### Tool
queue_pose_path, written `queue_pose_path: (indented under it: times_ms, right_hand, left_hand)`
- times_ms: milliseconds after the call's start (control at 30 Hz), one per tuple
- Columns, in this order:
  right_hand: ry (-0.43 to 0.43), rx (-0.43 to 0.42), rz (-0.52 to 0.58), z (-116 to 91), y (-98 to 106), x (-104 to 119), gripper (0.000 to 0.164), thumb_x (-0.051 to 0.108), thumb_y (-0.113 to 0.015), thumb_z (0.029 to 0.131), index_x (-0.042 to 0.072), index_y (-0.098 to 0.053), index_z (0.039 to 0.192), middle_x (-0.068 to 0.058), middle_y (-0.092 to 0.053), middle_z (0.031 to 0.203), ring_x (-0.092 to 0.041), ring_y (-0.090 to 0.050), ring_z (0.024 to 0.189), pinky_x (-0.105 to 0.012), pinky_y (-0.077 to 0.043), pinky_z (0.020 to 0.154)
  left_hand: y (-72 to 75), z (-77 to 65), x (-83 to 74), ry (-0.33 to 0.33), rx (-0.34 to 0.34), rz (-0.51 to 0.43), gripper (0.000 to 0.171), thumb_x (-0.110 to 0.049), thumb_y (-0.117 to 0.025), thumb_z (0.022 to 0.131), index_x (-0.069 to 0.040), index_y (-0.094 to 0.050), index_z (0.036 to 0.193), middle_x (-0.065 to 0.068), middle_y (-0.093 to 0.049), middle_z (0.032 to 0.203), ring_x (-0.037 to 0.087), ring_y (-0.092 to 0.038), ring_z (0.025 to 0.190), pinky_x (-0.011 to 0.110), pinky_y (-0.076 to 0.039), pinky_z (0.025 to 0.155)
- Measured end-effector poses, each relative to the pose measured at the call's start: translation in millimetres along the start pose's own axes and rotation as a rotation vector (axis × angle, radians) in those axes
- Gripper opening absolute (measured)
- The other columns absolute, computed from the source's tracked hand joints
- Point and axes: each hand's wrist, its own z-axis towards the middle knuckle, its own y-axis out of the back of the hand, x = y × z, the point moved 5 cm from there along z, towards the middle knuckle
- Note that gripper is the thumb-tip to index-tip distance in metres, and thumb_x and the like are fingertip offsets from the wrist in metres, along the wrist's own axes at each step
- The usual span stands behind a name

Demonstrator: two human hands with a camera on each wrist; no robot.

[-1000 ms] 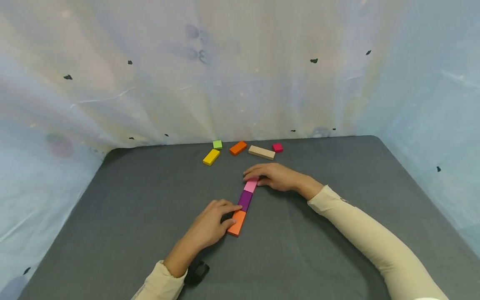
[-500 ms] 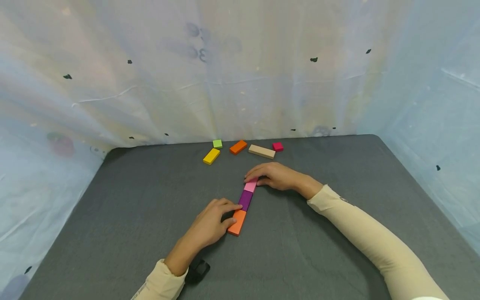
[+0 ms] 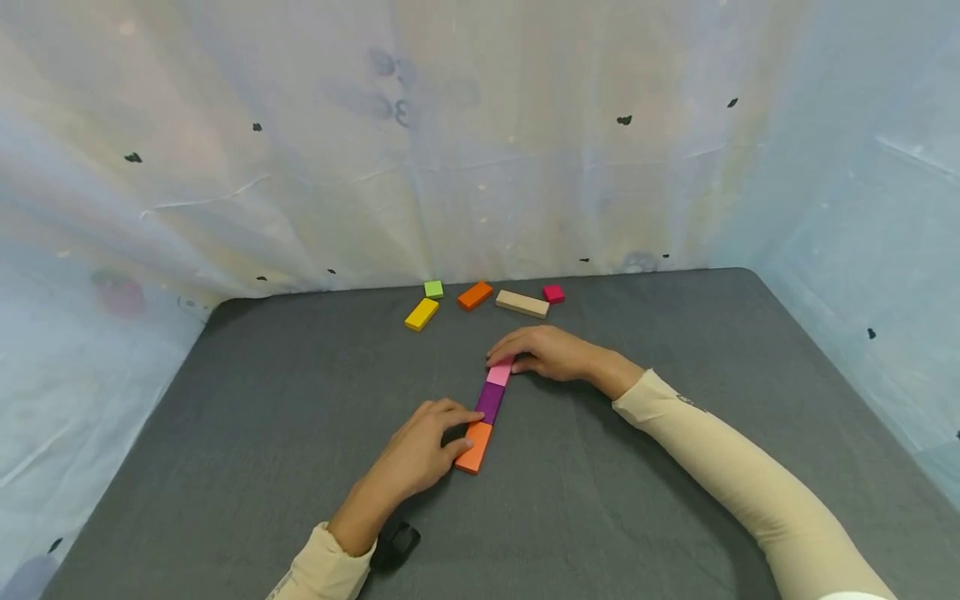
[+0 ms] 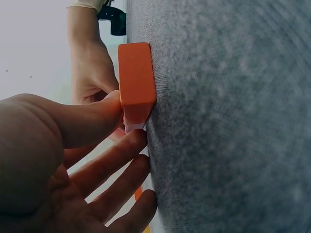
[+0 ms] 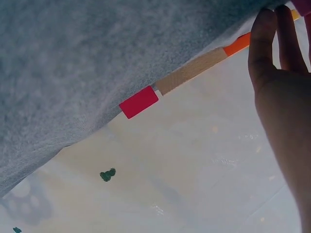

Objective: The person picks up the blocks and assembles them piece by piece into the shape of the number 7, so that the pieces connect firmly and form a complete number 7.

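Note:
Three blocks lie end to end in a slanting row on the grey table: an orange block [image 3: 474, 448] nearest, a purple block [image 3: 491, 403] in the middle, a pink block [image 3: 499, 372] farthest. My left hand [image 3: 420, 446] rests along the left of the row, thumb touching the orange block and index fingertip at the purple block. Its other fingers touch the cloth in the left wrist view, where the orange block [image 4: 136, 73] shows close up. My right hand [image 3: 551, 353] holds the pink block's far end between thumb and fingers, partly hiding it.
Along the table's back edge lie a green block [image 3: 433, 289], a yellow block [image 3: 422, 314], another orange block [image 3: 475, 296], a plain wooden block [image 3: 522, 303] and a red block [image 3: 553, 293]. Pale plastic sheeting [image 3: 480, 150] hangs behind and at both sides.

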Motion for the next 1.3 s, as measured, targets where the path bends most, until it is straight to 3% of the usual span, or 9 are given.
queue_pose_path:
  times_ms: [167, 367, 767, 967, 1300]
  right_hand:
    - [-0.002, -0.047, 0.013, -2, 5, 0, 0.044, 0.008, -0.07, 0.093, 0.015, -0.062, 0.136, -0.005, -0.051, 0.149, -0.025, -0.044, 0.141, -0.047, -0.04, 0.113]
    - [-0.017, -0.136, -0.007, -5, 11, -3, 0.042, 0.022, -0.066, 0.097, 0.012, -0.06, 0.137, -0.006, -0.053, 0.146, -0.024, -0.043, 0.14, -0.048, -0.036, 0.116]
    - [-0.202, -0.312, -0.133, -5, 28, -20, 0.042, 0.032, -0.06, 0.1, 0.012, -0.06, 0.137, -0.008, -0.055, 0.144, -0.027, -0.047, 0.136, -0.052, -0.035, 0.115]
    - [-0.342, -0.314, -0.165, 0, 37, -37, 0.043, 0.033, -0.06, 0.1, 0.014, -0.058, 0.139, -0.009, -0.054, 0.144, -0.031, -0.047, 0.136, -0.057, -0.035, 0.113]
    - [-0.439, -0.258, -0.09, 11, 41, -64, 0.047, 0.035, -0.06, 0.1, 0.012, -0.056, 0.141, -0.01, -0.055, 0.143, -0.03, -0.052, 0.132, -0.05, -0.04, 0.112]
  left_hand:
    - [-0.7, 1.2, 0.0, -0.014, -0.006, 0.006, 0.037, -0.021, -0.07, 0.094, -0.024, -0.067, 0.131, -0.005, -0.064, 0.123, 0.018, -0.054, 0.116, 0.045, -0.05, 0.094]
    - [-1.6, 0.3, -0.7, -0.007, -0.008, 0.015, 0.037, -0.02, -0.071, 0.093, -0.024, -0.068, 0.13, -0.005, -0.064, 0.121, 0.018, -0.055, 0.115, 0.046, -0.051, 0.094]
    - [-2.5, 1.0, 0.3, 0.007, -0.021, 0.024, 0.037, -0.021, -0.071, 0.093, -0.024, -0.068, 0.129, -0.005, -0.064, 0.119, 0.017, -0.055, 0.114, 0.046, -0.051, 0.094]
    - [-0.8, 0.7, 1.0, 0.017, -0.03, 0.012, 0.037, -0.021, -0.071, 0.092, -0.025, -0.068, 0.129, -0.007, -0.064, 0.119, 0.016, -0.055, 0.116, 0.046, -0.051, 0.095]
    - [-1.6, 0.3, 0.0, 0.038, -0.006, 0.012, 0.037, -0.022, -0.071, 0.093, -0.026, -0.068, 0.13, -0.007, -0.064, 0.12, 0.016, -0.054, 0.115, 0.047, -0.051, 0.094]
